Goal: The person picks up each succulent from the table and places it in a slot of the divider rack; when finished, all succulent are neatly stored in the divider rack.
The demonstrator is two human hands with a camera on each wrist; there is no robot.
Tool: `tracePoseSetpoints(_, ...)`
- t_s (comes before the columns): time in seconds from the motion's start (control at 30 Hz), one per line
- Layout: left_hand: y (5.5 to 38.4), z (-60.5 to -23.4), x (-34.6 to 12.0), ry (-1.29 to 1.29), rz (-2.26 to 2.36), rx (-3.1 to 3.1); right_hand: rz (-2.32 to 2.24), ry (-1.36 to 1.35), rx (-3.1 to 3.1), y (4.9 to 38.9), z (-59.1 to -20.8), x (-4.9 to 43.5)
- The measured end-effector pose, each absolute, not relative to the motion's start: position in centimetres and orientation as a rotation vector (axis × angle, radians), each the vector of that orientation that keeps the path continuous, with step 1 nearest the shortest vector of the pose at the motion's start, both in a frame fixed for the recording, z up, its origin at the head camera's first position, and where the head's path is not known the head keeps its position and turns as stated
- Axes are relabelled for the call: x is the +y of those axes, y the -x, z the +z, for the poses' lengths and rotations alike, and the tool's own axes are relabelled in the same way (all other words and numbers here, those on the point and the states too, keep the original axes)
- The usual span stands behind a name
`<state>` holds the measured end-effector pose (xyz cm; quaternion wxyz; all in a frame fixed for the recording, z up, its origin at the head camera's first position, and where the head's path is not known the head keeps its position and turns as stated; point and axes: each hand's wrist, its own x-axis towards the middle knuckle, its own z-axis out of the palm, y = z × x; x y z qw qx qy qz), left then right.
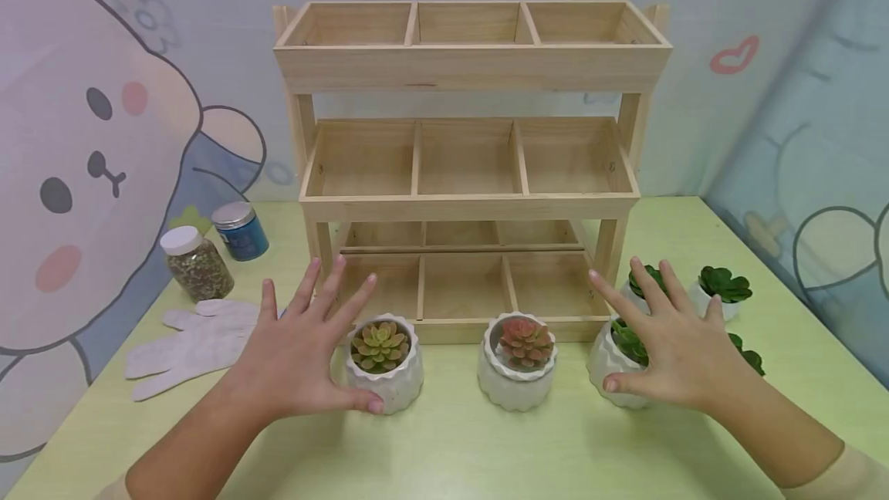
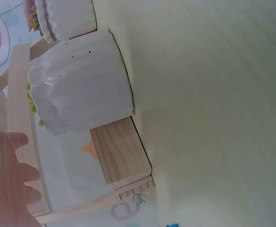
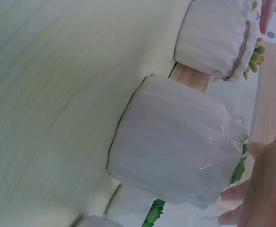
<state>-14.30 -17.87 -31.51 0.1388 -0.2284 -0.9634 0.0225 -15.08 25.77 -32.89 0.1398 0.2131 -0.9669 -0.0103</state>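
Note:
My left hand (image 1: 300, 361) is spread with straight fingers beside a white scalloped pot (image 1: 392, 392) holding a yellow-green succulent (image 1: 380, 347). Its thumb overlaps the pot's lower edge in the head view; I cannot tell whether they touch. On the right, my other hand (image 1: 684, 357), also spread, hovers in front of a white pot (image 1: 611, 369) with a green succulent (image 1: 630, 342), partly covering it. Between the hands stands a white pot (image 1: 515, 390) with a reddish succulent (image 1: 526, 342). Neither hand holds anything.
Behind the pots stands a tiered wooden rack (image 1: 472, 68) with divided trays. To the left lie white gloves (image 1: 187, 349), a white-lidded jar of granules (image 1: 197, 268) and a blue jar (image 1: 241, 234). More green succulents, including one potted succulent (image 1: 724, 284), stand at the right.

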Motion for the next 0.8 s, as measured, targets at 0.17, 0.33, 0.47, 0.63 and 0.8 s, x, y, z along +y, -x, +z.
tracePoseSetpoints(0.17, 14.8, -30.6, -18.1, 0.621, -0.009, -2.623, -0.020, -0.623, -2.752, 14.7, -32.3, 25.5)
tracePoseSetpoints(0.33, 15.7, -29.2, -18.7, 0.511, -0.290, -2.355, 0.012, -0.661, -2.727, 13.8, -30.8, 24.2)
tracePoseSetpoints(0.47, 17.0, -28.2, -19.6, 0.364, -0.576, -2.318, 0.184, -0.720, -2.670, 13.3, -29.5, 22.3)
tracePoseSetpoints(0.63, 18.6, -27.8, -20.5, 0.156, -1.015, -2.301, 0.636, -0.801, -2.613, 12.9, -28.8, 19.3)
tracePoseSetpoints(0.8, 20.6, -27.7, -20.3, 0.049, -1.375, -2.265, 0.995, -0.858, -2.523, 12.5, -28.2, 16.6)
